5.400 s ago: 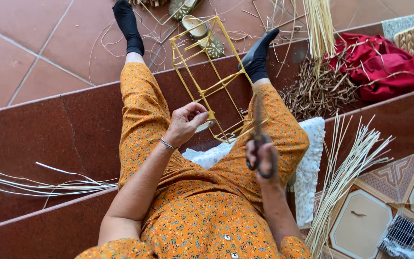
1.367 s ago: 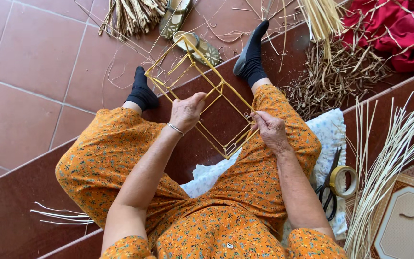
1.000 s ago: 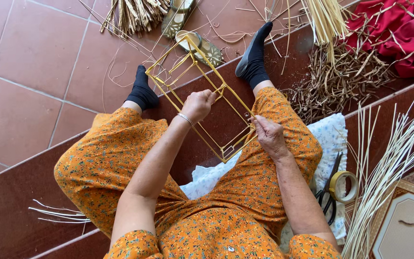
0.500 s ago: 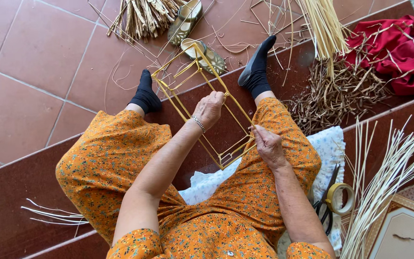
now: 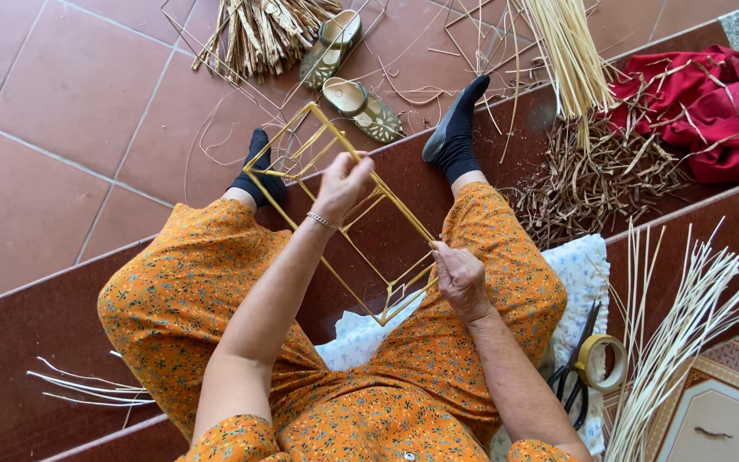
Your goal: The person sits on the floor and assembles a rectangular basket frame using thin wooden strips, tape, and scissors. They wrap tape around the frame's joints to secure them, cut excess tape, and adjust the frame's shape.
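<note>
- Terracotta floor tiles [image 5: 62, 103] are filling the upper left of the head view, and a dark red polished step [image 5: 27, 342] is running diagonally across the lower left.
- At centre frame, a person in an orange flowered dress [image 5: 181, 291] and black socks is sitting with knees spread.
- Between the knees, a yellow wire box-shaped frame [image 5: 348, 218] is tilting from the feet down toward the lap.
- Above centre, the left hand [image 5: 342, 184] is closing its fingers around an upper bar of the frame; a thin bracelet is showing at the wrist.
- Right of centre, the right hand [image 5: 459, 278] is pinching the frame's lower right edge, fingers curled shut on the wire.
- Under the lap, a white cloth with blue flecks [image 5: 583, 274] is lying and spreading out to the right.
- On that cloth at lower right, black-handled scissors [image 5: 576, 376] are touching a roll of yellowish tape [image 5: 602, 363].
- Along the right edge, pale straight reed strips [image 5: 677, 342] are fanning upward from the bottom corner.
- At upper right, a heap of dark brown trimmings [image 5: 600, 175] is lying beside a crumpled red cloth [image 5: 712, 111].
- Near the top centre, two gold patterned sandals [image 5: 348, 73] are resting on the tiles, just beside a tan straw bundle [image 5: 258, 34].
- At lower left, a few loose pale strips [image 5: 87, 389] are lying on the step.
</note>
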